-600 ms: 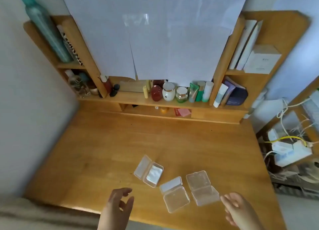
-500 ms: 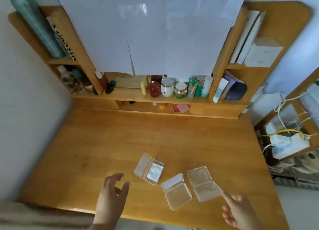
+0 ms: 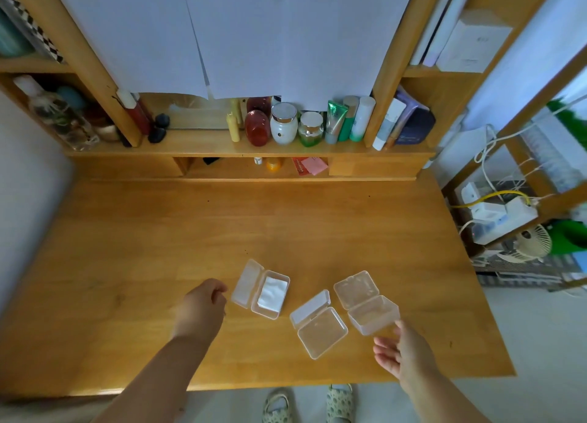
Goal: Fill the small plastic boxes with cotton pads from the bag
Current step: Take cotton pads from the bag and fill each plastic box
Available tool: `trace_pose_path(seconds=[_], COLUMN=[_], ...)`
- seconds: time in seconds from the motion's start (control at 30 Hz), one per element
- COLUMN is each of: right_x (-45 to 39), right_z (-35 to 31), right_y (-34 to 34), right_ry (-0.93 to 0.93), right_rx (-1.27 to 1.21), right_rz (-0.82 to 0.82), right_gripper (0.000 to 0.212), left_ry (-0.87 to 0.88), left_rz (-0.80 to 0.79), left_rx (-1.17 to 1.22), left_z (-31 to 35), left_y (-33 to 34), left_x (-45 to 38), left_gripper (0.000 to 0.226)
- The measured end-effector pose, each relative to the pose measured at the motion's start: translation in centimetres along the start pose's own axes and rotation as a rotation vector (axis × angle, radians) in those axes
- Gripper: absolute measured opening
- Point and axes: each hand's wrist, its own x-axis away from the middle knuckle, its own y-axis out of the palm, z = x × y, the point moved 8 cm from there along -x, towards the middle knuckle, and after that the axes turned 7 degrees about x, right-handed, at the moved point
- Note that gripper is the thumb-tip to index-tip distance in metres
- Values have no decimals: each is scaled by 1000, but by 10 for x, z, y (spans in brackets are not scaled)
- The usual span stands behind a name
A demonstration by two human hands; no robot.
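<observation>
Three small clear plastic boxes lie open on the wooden desk (image 3: 158, 248). The left box (image 3: 251, 282) holds white cotton pads (image 3: 272, 293). Nothing lies in the middle box (image 3: 320, 330) or the right box (image 3: 371, 311). My left hand (image 3: 203, 305) hovers just left of the left box's lid, fingers loosely curled, holding nothing. My right hand (image 3: 400, 349) is below the right box, fingers relaxed, one fingertip near the box's front corner. No bag of pads is in view.
A shelf unit (image 3: 222, 149) at the desk's back carries jars, tubes and bottles under white paper sheets. A side rack (image 3: 508, 219) with cables and a small fan stands to the right. My slippered feet (image 3: 308, 403) show below the desk's front edge.
Both hands have moved forward over the desk toward the boxes; my left hand now sits beside the left box, my right hand near the right box. The camera tilted down.
</observation>
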Motion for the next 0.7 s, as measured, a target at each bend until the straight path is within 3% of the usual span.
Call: trace_pose_path(seconds=[0.1, 0.2, 0.33, 0.4, 0.5, 0.7], right_x=[-6, -11, -17, -17, -15, -18], right_z=[-4, -9, -6, -1, 4, 1], right_y=[-2, 7, 16, 14, 1, -4], right_ry=[-42, -66, -35, -13, -32, -99], right_rx=[77, 74, -26, -121, -179, -73], right_rz=[59, 17, -51, -75, -73, -36], right_gripper=[43, 34, 19, 13, 9, 9], left_ry=[307, 541, 392, 334, 325, 369], left_rz=[113, -22, -306, -407, -395, -389], left_rx=[-113, -121, -224, -293, -328, -276], left_z=[33, 74, 72, 70, 83, 117], left_y=[-14, 16, 89, 112, 120, 125], left_x=[15, 39, 46, 42, 28, -1], left_gripper=[16, 23, 51, 42, 22, 22])
